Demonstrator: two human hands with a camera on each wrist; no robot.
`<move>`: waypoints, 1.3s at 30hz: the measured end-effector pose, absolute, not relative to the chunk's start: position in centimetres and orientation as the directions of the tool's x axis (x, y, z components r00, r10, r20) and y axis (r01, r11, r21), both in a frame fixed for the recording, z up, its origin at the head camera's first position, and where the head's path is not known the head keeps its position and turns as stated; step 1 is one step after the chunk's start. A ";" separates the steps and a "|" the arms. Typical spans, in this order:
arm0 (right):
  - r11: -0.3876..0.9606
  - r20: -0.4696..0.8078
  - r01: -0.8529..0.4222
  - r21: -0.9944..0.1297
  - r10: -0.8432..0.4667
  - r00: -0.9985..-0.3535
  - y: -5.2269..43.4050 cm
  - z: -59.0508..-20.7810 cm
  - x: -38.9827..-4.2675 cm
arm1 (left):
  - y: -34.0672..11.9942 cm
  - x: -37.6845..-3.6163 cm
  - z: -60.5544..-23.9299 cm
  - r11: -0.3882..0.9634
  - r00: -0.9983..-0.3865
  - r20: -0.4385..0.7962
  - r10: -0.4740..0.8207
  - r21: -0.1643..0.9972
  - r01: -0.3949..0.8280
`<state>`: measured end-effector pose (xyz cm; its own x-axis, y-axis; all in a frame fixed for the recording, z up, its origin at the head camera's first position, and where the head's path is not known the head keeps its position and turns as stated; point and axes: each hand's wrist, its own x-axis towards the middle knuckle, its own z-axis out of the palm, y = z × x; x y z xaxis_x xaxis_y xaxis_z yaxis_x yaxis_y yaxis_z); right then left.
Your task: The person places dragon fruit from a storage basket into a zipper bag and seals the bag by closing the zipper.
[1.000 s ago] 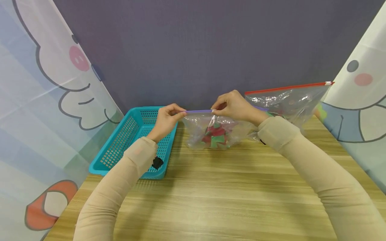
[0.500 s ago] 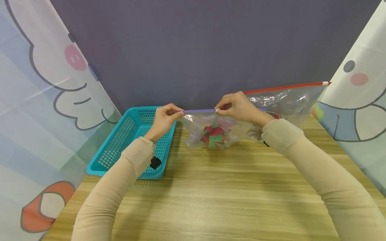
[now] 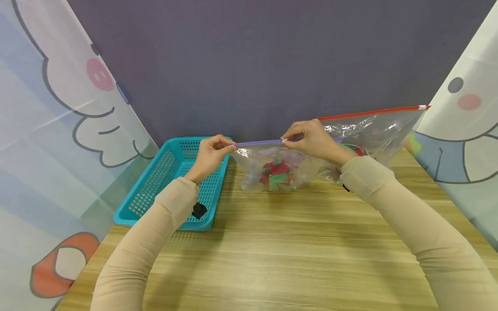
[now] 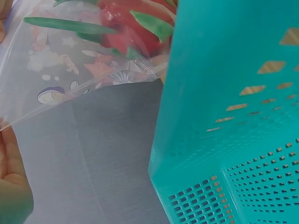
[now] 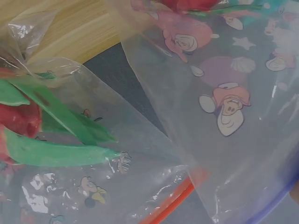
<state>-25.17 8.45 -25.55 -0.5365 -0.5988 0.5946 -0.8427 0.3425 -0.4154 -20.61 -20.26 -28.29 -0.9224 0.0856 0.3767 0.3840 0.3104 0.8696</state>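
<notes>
A clear slider bag [image 3: 249,166] with a purple zip stands on the table, and inside it lies something red with green leaf-like strips [image 4: 140,28]. At the zip's left end, my left hand [image 3: 211,156] pinches the corner between thumb and fingers. My right hand [image 3: 313,141] pinches the zip at its white slider [image 3: 284,141], right of the zip's middle. The purple zip's far right end shows past that hand. In the right wrist view the printed cartoon film of the purple-zip bag [image 5: 229,107] hangs beside a second bag.
Behind my right forearm stands the second clear bag [image 3: 383,129], with a red zip and more red and green contents. A turquoise perforated basket [image 3: 142,183] sits left, partly under my left arm. Grey and cartoon-printed cloths [image 3: 463,129] border the wooden table [image 3: 272,259].
My right hand has moved a little rightward along the purple zip with the slider. My left hand keeps its pinch on the corner, slightly farther left. The red-zip bag stays put.
</notes>
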 end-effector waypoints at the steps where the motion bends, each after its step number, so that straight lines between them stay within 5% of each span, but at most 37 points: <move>1: 0.339 0.594 -0.840 -0.424 -0.596 -0.540 8.5 -25.6 -25.2 | -20.3 -20.6 -28.3 0.315 -0.924 0.373 0.084 0.870 0.380; 13: 0.319 0.589 -0.820 -0.476 -0.576 -0.566 8.7 -25.8 -25.0 | -20.7 -20.5 -28.5 0.312 -0.916 0.391 0.087 0.863 0.398; 39: 0.389 0.598 -0.832 -0.396 -0.578 -0.555 9.6 -25.4 -24.9 | -21.5 -20.4 -28.1 0.303 -0.925 0.372 0.080 0.875 0.378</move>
<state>-24.93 9.63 -25.43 -0.5551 -0.5779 0.5982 -0.8318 0.3886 -0.3964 -20.43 -21.50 -28.07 -0.9246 0.0796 0.3725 0.3784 0.3033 0.8746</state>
